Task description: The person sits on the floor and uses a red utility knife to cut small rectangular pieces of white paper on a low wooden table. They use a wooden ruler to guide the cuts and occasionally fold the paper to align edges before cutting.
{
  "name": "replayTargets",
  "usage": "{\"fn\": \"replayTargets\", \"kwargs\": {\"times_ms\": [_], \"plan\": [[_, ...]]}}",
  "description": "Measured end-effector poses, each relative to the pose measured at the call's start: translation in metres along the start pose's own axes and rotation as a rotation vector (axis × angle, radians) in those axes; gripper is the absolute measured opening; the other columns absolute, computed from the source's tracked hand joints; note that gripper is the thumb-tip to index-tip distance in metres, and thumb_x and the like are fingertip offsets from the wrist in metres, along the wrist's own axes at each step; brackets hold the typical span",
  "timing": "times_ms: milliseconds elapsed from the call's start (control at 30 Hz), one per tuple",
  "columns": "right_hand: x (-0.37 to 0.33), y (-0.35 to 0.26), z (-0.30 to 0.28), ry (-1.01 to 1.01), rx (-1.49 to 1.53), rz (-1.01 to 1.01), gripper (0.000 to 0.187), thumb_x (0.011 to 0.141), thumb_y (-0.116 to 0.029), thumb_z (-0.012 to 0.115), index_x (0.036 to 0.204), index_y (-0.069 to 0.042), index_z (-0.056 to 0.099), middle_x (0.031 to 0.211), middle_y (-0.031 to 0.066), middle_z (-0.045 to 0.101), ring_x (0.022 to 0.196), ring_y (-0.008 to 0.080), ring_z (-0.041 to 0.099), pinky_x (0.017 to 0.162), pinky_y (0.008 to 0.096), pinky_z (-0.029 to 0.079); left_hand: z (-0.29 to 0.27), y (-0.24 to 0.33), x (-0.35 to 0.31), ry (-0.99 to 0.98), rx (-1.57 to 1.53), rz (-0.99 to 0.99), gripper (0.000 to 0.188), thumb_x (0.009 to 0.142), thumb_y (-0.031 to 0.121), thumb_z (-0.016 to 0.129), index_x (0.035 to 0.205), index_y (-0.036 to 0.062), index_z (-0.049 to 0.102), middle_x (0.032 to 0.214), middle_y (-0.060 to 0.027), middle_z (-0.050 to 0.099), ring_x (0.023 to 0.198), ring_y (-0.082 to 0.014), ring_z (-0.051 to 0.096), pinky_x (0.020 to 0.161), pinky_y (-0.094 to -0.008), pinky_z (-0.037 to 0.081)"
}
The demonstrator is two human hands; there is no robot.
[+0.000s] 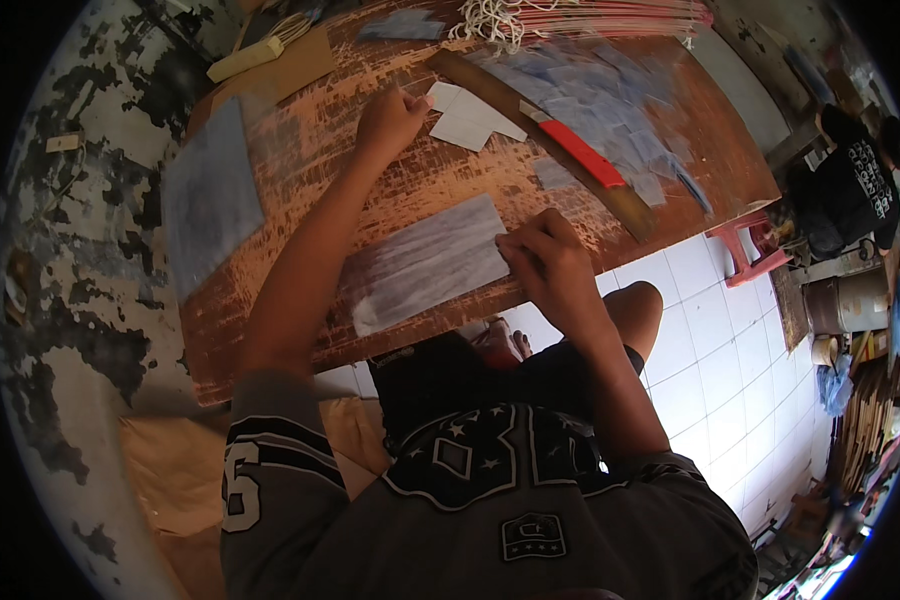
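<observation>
My left hand (392,118) reaches over the wooden table, its fingers pinched together at the left corner of a white paper cut-out (467,116) with angular edges. Closer to me lies a long, greyish, see-through plastic sheet (430,262), slightly wrinkled and streaked with shine. My right hand (552,262) pinches this sheet at its right end, thumb and fingers closed on the edge. Beyond the cut-out, a red-handled cutter (582,153) rests on a long brown strip (490,88) that slants across the table.
A heap of small clear plastic pieces (610,105) covers the table's far right. A larger plastic sheet (213,195) lies at the left. Pink rods with white strings (590,20) are at the back. Past the right edge are a red stool (745,255) and another person (850,185).
</observation>
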State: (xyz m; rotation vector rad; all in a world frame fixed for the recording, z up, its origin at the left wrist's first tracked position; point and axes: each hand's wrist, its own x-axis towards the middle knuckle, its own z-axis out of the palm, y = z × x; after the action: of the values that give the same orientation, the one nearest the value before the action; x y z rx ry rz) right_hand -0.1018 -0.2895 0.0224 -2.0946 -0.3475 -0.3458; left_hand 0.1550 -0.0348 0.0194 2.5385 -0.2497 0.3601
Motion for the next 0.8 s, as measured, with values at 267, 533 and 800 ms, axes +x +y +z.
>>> {"fn": "replayTargets", "kwargs": {"times_ms": [267,533,800], "plan": [[-0.001,-0.002,-0.002,0.012,-0.014,-0.007,0.013,0.098,-0.009,0.08,0.11,-0.006,0.082,0.105,0.0161,0.068,0.097,0.0382,0.072,0.086,0.0488,0.06,-0.004,0.003,0.027,-0.138,-0.183,-0.221,0.053,0.098,0.039,0.079,0.062,0.0028,0.065,0.058,-0.0131,0.06,0.057,-0.0313,0.062,0.065,-0.0497,0.049],[-0.002,0.004,0.001,0.046,-0.028,-0.052,0.013,0.099,-0.009,0.08,0.11,-0.002,0.081,0.103,0.0157,0.065,0.091,0.0351,0.07,0.08,0.0466,0.057,-0.041,0.008,0.002,-0.211,-0.513,-0.359,0.027,0.102,0.026,0.074,0.097,0.0002,0.073,0.093,-0.01,0.076,0.086,-0.0186,0.072,0.072,-0.0334,0.049],[0.0,0.003,0.004,0.032,-0.029,-0.012,0.011,0.097,-0.009,0.08,0.106,-0.004,0.08,0.104,0.0167,0.068,0.096,0.039,0.071,0.084,0.0505,0.059,-0.074,0.003,-0.028,-0.024,-0.884,-0.326,0.018,0.106,0.01,0.066,0.104,-0.008,0.069,0.093,-0.0177,0.078,0.079,-0.0222,0.079,0.068,-0.0336,0.063]]}}
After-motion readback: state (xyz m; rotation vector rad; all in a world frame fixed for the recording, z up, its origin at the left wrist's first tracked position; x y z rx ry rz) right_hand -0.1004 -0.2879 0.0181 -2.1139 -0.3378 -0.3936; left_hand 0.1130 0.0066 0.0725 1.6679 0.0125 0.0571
